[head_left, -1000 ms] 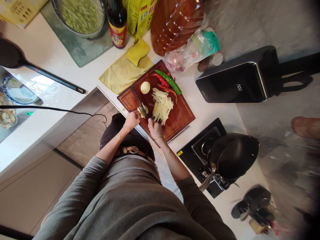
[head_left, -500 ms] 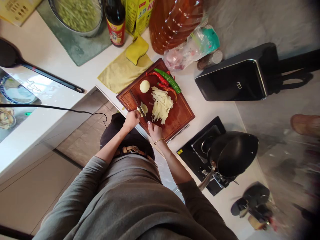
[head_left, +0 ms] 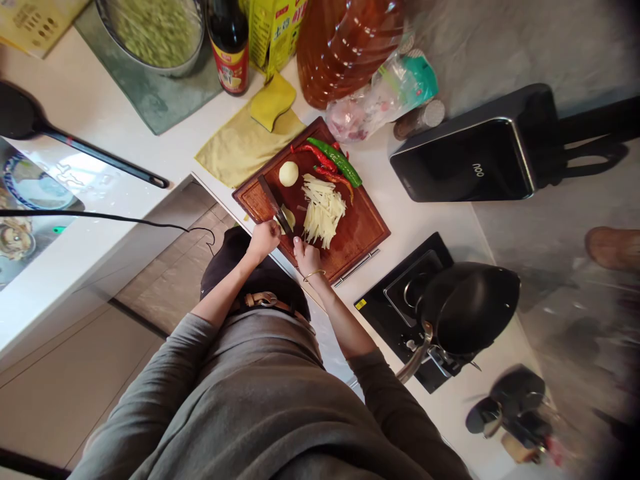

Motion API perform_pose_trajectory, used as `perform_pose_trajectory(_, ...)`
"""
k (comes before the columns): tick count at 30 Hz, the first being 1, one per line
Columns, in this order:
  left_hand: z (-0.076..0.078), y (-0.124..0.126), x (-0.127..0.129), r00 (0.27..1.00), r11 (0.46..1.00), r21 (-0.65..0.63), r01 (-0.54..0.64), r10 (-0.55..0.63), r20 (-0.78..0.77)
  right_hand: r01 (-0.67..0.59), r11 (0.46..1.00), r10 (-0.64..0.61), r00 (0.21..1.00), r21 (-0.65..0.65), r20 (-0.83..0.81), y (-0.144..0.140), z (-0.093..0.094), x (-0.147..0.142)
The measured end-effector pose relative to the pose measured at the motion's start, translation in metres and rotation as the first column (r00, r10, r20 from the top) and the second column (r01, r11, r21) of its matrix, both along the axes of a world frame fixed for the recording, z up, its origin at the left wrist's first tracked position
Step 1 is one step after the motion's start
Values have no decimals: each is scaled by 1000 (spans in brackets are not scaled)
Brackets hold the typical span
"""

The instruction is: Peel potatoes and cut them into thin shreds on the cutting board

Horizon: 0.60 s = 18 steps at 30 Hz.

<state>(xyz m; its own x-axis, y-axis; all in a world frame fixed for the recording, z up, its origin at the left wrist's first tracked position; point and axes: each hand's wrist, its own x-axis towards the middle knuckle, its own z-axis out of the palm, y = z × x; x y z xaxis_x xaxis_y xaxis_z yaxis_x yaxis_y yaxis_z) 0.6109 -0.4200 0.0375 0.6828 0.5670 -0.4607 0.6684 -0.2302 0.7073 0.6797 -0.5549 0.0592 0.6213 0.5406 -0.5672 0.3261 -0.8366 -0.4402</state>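
The right hand [head_left: 307, 257] grips the knife [head_left: 271, 199]; the left hand [head_left: 265, 240] curls at the pale cut piece [head_left: 289, 217], hold unclear, at 8 o'clock on the cutting board [head_left: 361, 223]. A slipping piece could let the knife cut the left hand.

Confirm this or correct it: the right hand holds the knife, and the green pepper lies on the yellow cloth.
One thing is wrong: the green pepper lies on the brown cutting board, not on the yellow cloth, as the head view shows. The right hand does hold the knife.
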Motion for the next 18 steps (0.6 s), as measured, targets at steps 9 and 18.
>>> perform_pose_trajectory(9, 0, -1, -7, 999, 1000, -2, -18, 18, 36, -27, 998, 29, 999, -60, 38, -7, 23, -9)
perform_pose_trajectory(18, -1, -2, -4, 1000, 1000, 21, 6, -6, 19, -41, 994, 46, 998, -100, 53, -8, 25, -10)
